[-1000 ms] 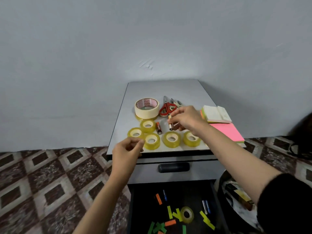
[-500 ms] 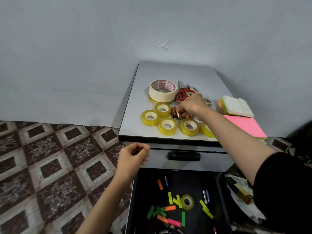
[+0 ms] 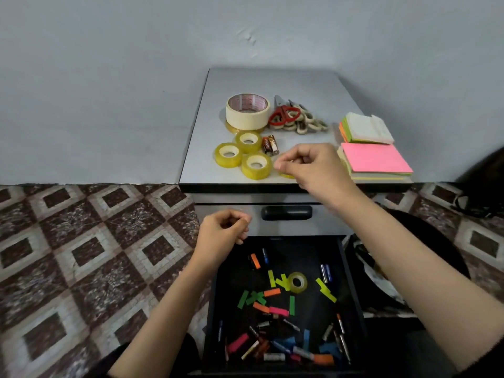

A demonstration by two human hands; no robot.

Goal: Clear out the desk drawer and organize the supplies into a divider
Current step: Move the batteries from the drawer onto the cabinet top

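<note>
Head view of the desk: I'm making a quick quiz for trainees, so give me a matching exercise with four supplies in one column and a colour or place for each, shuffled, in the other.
Column A
1. masking tape roll
2. scissors
3. large note pad
4. paper strips

Column B
a. pink top sheet
b. scattered in the open drawer
c. red handles
d. cream-coloured

Pairs: 1-d, 2-c, 3-a, 4-b
</note>
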